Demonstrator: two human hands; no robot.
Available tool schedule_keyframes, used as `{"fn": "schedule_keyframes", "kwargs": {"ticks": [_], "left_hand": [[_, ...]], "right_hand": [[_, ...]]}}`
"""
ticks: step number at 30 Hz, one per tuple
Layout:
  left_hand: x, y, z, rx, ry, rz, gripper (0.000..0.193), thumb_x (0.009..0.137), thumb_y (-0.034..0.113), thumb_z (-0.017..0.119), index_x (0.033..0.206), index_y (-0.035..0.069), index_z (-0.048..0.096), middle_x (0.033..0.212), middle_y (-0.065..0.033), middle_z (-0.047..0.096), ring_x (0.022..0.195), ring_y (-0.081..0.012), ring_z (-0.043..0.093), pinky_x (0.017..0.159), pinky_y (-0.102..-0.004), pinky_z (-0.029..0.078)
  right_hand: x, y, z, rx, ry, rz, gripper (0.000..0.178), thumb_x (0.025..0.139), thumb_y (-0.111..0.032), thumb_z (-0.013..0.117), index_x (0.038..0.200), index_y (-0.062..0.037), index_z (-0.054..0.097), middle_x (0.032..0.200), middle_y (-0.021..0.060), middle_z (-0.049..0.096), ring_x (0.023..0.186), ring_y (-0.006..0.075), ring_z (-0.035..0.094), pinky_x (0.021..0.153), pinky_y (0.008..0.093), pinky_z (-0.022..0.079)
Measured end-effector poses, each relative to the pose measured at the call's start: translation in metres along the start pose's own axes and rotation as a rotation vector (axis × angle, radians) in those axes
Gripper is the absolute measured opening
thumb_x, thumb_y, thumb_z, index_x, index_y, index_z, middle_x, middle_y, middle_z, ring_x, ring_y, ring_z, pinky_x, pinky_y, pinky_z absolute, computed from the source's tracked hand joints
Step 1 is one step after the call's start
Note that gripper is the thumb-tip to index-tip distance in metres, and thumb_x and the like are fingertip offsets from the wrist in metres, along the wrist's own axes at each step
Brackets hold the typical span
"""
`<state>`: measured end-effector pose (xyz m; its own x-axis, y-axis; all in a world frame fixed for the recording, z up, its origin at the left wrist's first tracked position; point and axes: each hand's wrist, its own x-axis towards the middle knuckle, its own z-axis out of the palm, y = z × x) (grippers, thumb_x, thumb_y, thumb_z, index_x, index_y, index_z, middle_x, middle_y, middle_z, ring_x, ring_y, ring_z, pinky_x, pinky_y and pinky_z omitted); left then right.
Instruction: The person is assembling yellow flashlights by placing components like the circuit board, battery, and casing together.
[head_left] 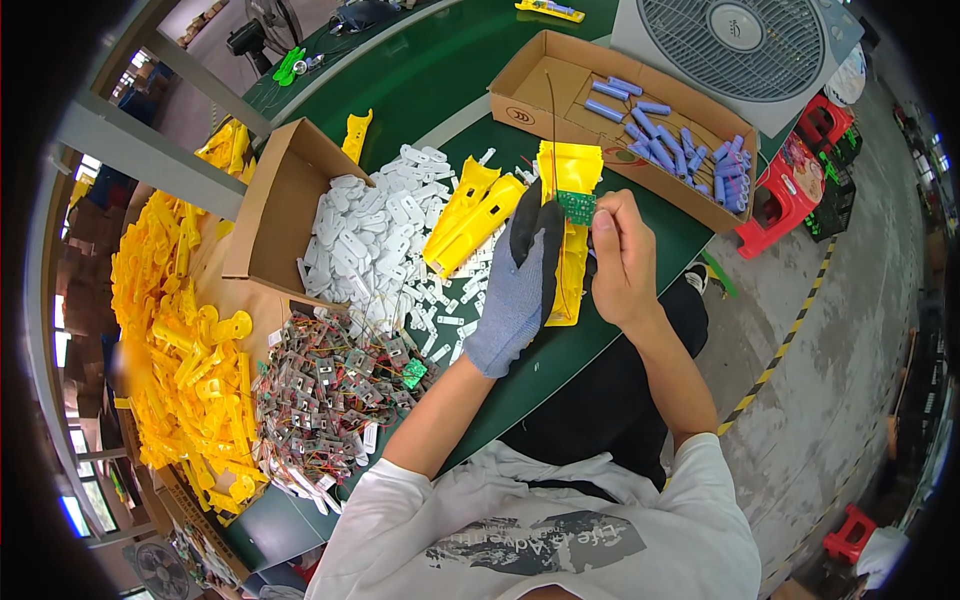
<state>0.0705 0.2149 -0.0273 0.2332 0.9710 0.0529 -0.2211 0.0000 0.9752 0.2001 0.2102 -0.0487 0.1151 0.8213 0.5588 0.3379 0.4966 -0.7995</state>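
While our bare right hand (628, 262) pinches a green rectangular circuit board (576, 207) | our grey-gloved left hand (520, 280) holds a long yellow plastic casing (574, 265) | blue cylindrical cells (661, 154) far right

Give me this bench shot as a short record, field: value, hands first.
left hand: gloved, over the left edge of a yellow shell; grip unclear
right hand: bare, fingers pinching the edge of a green board
board position: above the shell in view
carton: beyond the hands, holds blue cylinders
white parts: heaped, left of the left hand
wired parts: tangled pile, nearer the person than the white parts
yellow parts: large pile, far left
fan: behind the carton
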Motion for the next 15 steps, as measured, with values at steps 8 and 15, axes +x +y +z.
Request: {"fn": "schedule_keyframes", "kwargs": {"ticks": [8, 15], "left_hand": [[-0.003, -0.009, 0.000, 0.046, 0.100, 0.068, 0.033, 0.098, 0.022, 0.050, 0.121, -0.002, 0.046, 0.087, -0.0052, 0.051, 0.079, -0.0084, 0.047, 0.068, -0.0259, 0.043], [0.002, -0.012, -0.009, 0.129, 0.093, 0.063, 0.030, 0.098, 0.019, 0.049, 0.117, -0.003, 0.047, 0.085, -0.0064, 0.051, 0.075, -0.0101, 0.047, 0.065, -0.0265, 0.042]], "right_hand": [[-0.002, -0.004, 0.008, 0.005, 0.034, 0.000, 0.018, 0.099, -0.016, 0.043, 0.088, -0.0025, 0.048, 0.067, 0.0095, 0.046, 0.056, 0.0194, 0.043, 0.055, 0.0314, 0.037], [-0.005, 0.005, 0.016, 0.049, 0.017, 0.122, 0.019, 0.100, -0.018, 0.043, 0.089, -0.0030, 0.048, 0.071, 0.0081, 0.046, 0.058, 0.0160, 0.041, 0.055, 0.0298, 0.036]]}}
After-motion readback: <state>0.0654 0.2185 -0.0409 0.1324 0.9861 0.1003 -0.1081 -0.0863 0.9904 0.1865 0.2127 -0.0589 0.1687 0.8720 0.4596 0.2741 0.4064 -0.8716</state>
